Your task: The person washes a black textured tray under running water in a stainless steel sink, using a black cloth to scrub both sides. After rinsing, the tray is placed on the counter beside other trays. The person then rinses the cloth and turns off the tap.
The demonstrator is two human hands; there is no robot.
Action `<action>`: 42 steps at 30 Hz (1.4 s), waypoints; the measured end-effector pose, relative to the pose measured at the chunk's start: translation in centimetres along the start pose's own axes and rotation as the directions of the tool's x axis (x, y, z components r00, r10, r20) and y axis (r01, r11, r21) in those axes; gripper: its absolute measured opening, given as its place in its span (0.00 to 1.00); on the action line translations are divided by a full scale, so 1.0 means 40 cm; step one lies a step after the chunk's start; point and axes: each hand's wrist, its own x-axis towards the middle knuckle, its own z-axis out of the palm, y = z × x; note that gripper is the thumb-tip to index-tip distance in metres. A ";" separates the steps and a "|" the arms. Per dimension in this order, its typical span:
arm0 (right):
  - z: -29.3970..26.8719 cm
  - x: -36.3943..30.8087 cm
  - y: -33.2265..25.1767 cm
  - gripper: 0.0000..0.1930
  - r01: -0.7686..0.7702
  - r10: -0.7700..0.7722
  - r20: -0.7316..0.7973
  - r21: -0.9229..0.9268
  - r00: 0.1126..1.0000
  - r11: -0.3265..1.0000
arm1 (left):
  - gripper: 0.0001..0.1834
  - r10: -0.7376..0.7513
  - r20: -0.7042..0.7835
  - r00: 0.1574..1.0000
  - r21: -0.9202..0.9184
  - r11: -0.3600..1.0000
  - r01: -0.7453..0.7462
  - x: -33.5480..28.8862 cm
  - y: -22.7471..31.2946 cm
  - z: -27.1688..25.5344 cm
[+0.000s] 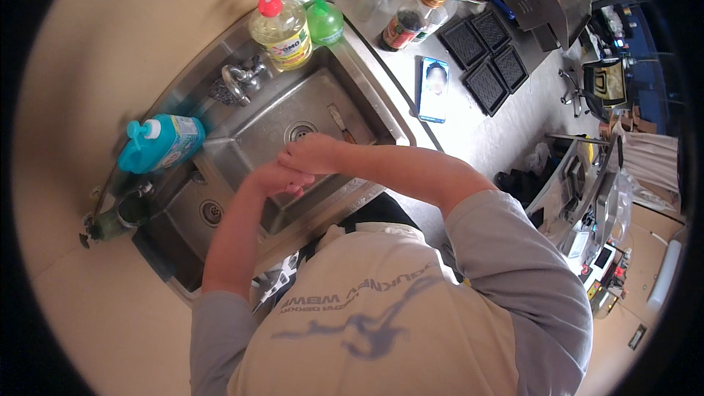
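Over the steel sink (249, 148), my two bare hands are pressed together near its front rim. My right hand (314, 155) is closed, its fingers curled against the top of my left hand (279, 179). The fingers of my left hand are bent inward; whether anything small lies between the palms is hidden. Just beyond the hands is the round drain (301, 131) of the larger basin. A slim tool with a pale end and brown handle (341, 123) lies in that basin. Behind the basins stands a chrome faucet (240, 82), apart from my hands.
A yellow liquid-soap bottle with a red top (282, 35) and a green round bottle (324, 22) stand behind the sink. A teal pump bottle (165, 145) sits at the left. The right counter holds a lit phone (434, 89), black square trays (487, 86) and a brown-lidded jar (414, 18).
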 end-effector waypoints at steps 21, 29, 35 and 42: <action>-0.043 -0.050 -0.021 0.30 -0.162 0.184 -0.116 0.174 0.976 0.971 | 0.12 0.061 -0.400 0.915 -0.210 0.965 -0.156 0.011 -0.043 0.015; -0.086 -0.033 0.024 0.21 0.423 -0.485 -0.208 -0.284 0.849 0.861 | 0.08 0.098 0.245 0.965 -0.139 0.988 -0.065 -0.046 0.005 0.038; -0.104 0.001 -0.018 0.10 0.320 -0.349 -0.044 -0.306 0.936 0.897 | 0.09 0.115 0.282 0.952 -0.155 0.985 -0.073 -0.055 0.047 0.077; -0.089 0.046 -0.038 0.05 0.046 0.043 0.306 -0.275 0.951 0.960 | 0.08 0.130 -0.138 0.982 -0.027 0.991 -0.135 -0.006 0.022 0.083</action>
